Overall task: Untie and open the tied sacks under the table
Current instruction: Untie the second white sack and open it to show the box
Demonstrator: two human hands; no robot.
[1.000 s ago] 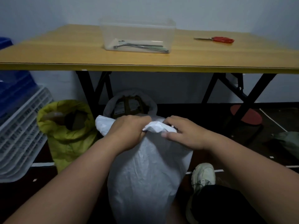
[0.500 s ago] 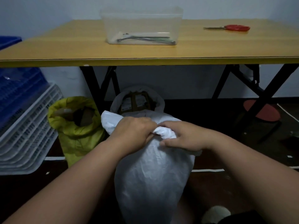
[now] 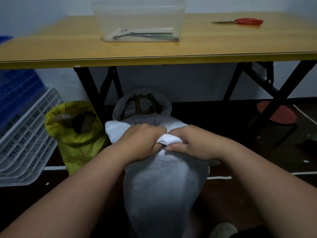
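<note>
Both hands work at the gathered neck of the white sack: the left hand and right hand each curl round the bunched knot between them. The sack stands on the floor in front of the tabletop edge. Just behind it sits an open grey sack, with an open yellow-green sack to the left beside stacked crates. Bare floor lies to the right.
</note>
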